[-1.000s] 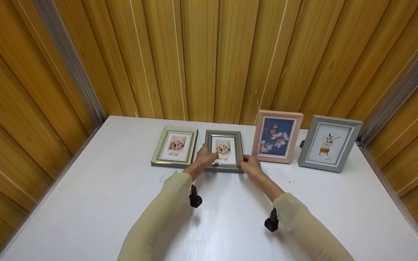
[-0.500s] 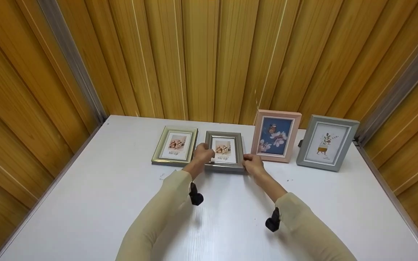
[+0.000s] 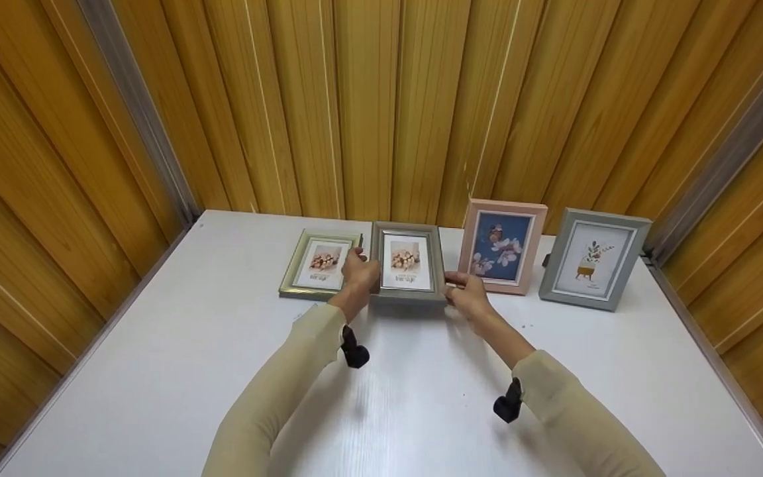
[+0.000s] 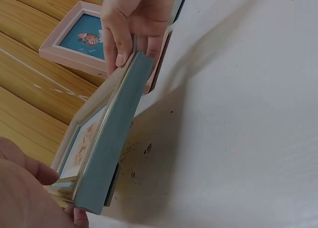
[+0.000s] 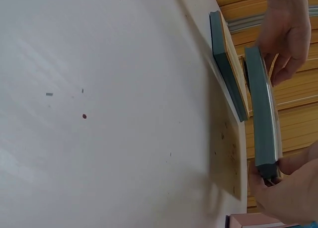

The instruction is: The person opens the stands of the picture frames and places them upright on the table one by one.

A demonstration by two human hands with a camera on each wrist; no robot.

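Observation:
My left hand (image 3: 359, 277) and right hand (image 3: 470, 297) hold a grey-brown picture frame (image 3: 406, 264) raised off the table, one at each side near the bottom. Its front, with a small picture of pink blossoms, faces up toward the head camera. In the left wrist view the left thumb lies on the front and fingertips show beneath the edge. The right wrist view shows the right hand (image 5: 293, 190) pinching a lower corner between thumb and fingers. A pale gold-green picture frame (image 3: 289, 285) lies flat just left of it, partly covered by my left hand.
To the right, a pink picture frame (image 3: 536, 252) with a blue flower picture stands upright. Beside it is an upright grey-green frame (image 3: 628, 265) with a potted plant picture. Wood-patterned walls (image 3: 368, 119) enclose the white table (image 3: 408, 397).
The grey-brown frame has risen from lying on the table into the air. The left hand has slid from its front to its left side; the right hand stays at the lower right corner.

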